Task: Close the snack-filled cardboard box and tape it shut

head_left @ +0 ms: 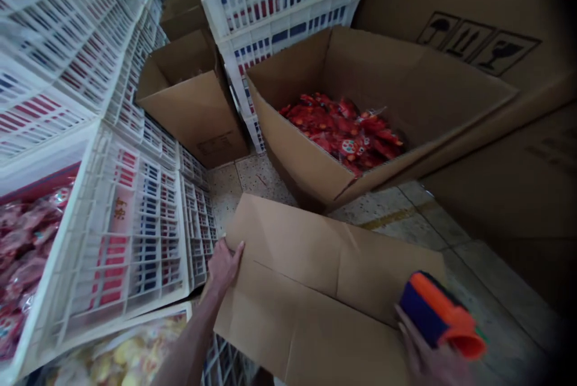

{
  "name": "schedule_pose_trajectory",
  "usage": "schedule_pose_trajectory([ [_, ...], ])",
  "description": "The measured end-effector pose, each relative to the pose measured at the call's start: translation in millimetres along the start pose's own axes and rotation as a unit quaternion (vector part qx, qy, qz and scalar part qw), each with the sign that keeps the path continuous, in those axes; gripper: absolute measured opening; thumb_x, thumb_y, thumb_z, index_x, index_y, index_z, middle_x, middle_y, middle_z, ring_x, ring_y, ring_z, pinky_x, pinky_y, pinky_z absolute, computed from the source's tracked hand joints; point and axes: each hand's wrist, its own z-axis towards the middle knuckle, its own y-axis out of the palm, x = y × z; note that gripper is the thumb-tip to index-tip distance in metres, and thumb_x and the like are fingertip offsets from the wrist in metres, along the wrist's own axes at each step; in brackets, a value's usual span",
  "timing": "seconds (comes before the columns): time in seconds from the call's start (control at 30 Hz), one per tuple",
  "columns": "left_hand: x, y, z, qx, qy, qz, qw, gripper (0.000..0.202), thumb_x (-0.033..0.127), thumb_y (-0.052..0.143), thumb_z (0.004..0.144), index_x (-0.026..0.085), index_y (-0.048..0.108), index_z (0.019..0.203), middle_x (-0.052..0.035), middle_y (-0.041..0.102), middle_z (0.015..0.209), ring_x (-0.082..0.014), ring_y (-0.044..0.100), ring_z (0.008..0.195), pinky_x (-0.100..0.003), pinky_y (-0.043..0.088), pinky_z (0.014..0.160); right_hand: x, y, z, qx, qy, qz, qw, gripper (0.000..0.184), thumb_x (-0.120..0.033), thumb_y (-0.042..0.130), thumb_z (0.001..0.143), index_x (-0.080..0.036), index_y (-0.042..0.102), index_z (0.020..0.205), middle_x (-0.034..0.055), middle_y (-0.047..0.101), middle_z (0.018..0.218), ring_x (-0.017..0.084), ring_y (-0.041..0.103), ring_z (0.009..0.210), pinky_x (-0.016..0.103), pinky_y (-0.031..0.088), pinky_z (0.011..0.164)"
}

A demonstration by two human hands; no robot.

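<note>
Both hands work on a closed cardboard box (pixel 315 296) at the bottom of the view. Left hand (pixel 224 266) grips the box's left edge, thumb laid over the top face and fingers wrapped down the side. Right hand (pixel 424 356) is clenched around an orange and blue tape dispenser (pixel 439 317), held just over the box's right end. The box's top flaps are folded shut, with creases crossing the brown surface.

Beyond it, on the speckled floor (pixel 252 178), stands a large open carton (pixel 306 157) partly filled with red packets (pixel 347 130) heaped loosely at its bottom. To its left sits a smaller open carton (pixel 193 109); its contents cannot be made out. White plastic crates (pixel 135 223) are stacked along the left and behind, red and blue packs showing through their slats. One open crate at far left holds reddish packets (pixel 22 248), and a lower one near the left forearm holds yellowish bags (pixel 121 356). More big cartons (pixel 478 37), one with printed handling symbols, fill the right side.
</note>
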Motion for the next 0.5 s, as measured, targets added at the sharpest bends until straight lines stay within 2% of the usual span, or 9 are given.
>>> schedule_pose_trajectory([
  [0.07, -4, 0.5, 1, -0.013, 0.001, -0.02, 1.0, 0.07, 0.068, 0.036, 0.096, 0.009, 0.053, 0.129, -0.0263, 0.065, 0.127, -0.0412, 0.063, 0.123, -0.051, 0.051, 0.093, -25, -8, 18, -0.022, 0.031, 0.042, 0.998, 0.051, -0.046, 0.047, 0.096, -0.037, 0.059, 0.145, 0.0128, 0.079, 0.115, 0.038, 0.074, 0.104, 0.055, 0.061, 0.086],
  [0.13, -12, -1.4, 6, -0.038, 0.009, -0.052, 0.998, 0.067, 0.068, 0.039, 0.095, 0.011, 0.055, 0.126, -0.0246, 0.065, 0.128, -0.0408, 0.062, 0.124, -0.051, 0.05, 0.097, -62, -3, 40, -0.068, 0.024, 0.071, 0.995, 0.051, -0.05, 0.051, 0.096, -0.036, 0.059, 0.144, 0.0082, 0.077, 0.124, 0.034, 0.075, 0.108, 0.045, 0.065, 0.085],
  [0.2, -23, -4.0, 13, -0.073, 0.022, -0.098, 0.992, 0.063, 0.067, 0.043, 0.094, 0.013, 0.057, 0.123, -0.0221, 0.067, 0.127, -0.04, 0.062, 0.123, -0.052, 0.049, 0.099, -109, 16, 65, -0.152, 0.045, 0.147, 0.976, 0.046, -0.054, 0.057, 0.094, -0.033, 0.068, 0.134, 0.0053, 0.077, 0.126, 0.03, 0.075, 0.109, 0.039, 0.067, 0.086],
  [0.23, -29, -4.8, 18, -0.091, 0.028, -0.125, 0.988, 0.062, 0.067, 0.044, 0.094, 0.014, 0.058, 0.124, -0.0212, 0.067, 0.127, -0.0397, 0.063, 0.122, -0.053, 0.049, 0.101, -135, 30, 78, -0.223, 0.063, 0.2, 0.952, 0.043, -0.056, 0.06, 0.093, -0.031, 0.073, 0.126, 0.0056, 0.078, 0.124, 0.03, 0.075, 0.111, 0.037, 0.066, 0.088],
  [0.3, -39, -4.5, 26, -0.127, 0.037, -0.188, 0.973, 0.064, 0.067, 0.047, 0.093, 0.016, 0.057, 0.131, -0.0195, 0.068, 0.13, -0.0383, 0.064, 0.122, -0.053, 0.048, 0.103, -185, 62, 102, -0.281, 0.084, 0.267, 0.918, 0.045, -0.06, 0.064, 0.089, -0.027, 0.077, 0.117, 0.0074, 0.079, 0.12, 0.031, 0.075, 0.109, 0.038, 0.066, 0.088],
  [0.33, -44, -3.1, 29, -0.144, 0.041, -0.222, 0.963, 0.067, 0.067, 0.049, 0.092, 0.017, 0.054, 0.137, -0.0182, 0.069, 0.134, -0.037, 0.064, 0.123, -0.053, 0.048, 0.105, -207, 79, 112, -0.292, 0.076, 0.294, 0.907, 0.052, -0.059, 0.066, 0.089, -0.027, 0.071, 0.129, 0.0082, 0.074, 0.133, 0.031, 0.071, 0.12, 0.041, 0.063, 0.097],
  [0.4, -51, 1.2, 33, -0.174, 0.046, -0.29, 0.94, 0.072, 0.067, 0.053, 0.09, 0.022, 0.049, 0.146, -0.0146, 0.067, 0.141, -0.0338, 0.063, 0.127, -0.05, 0.048, 0.109, -237, 110, 125, -0.299, 0.053, 0.335, 0.892, 0.075, -0.059, 0.066, 0.088, -0.028, 0.046, 0.153, 0.0107, 0.059, 0.152, 0.032, 0.061, 0.134, 0.047, 0.057, 0.108],
  [0.43, -54, 3.6, 34, -0.187, 0.046, -0.322, 0.927, 0.074, 0.067, 0.055, 0.089, 0.023, 0.048, 0.148, -0.0133, 0.065, 0.144, -0.0328, 0.062, 0.13, -0.049, 0.047, 0.112, -245, 123, 127, -0.312, 0.046, 0.347, 0.883, 0.084, -0.058, 0.066, 0.089, -0.028, 0.033, 0.16, 0.0119, 0.053, 0.157, 0.032, 0.058, 0.138, 0.05, 0.055, 0.11],
  [0.5, -60, 7.0, 35, -0.21, 0.038, -0.381, 0.899, 0.079, 0.067, 0.059, 0.087, 0.023, 0.046, 0.151, -0.0128, 0.062, 0.149, -0.0328, 0.057, 0.136, -0.049, 0.043, 0.117, -249, 140, 127, -0.358, 0.059, 0.365, 0.857, 0.092, -0.058, 0.067, 0.088, -0.028, 0.022, 0.163, 0.0133, 0.051, 0.158, 0.033, 0.057, 0.138, 0.054, 0.053, 0.111],
])
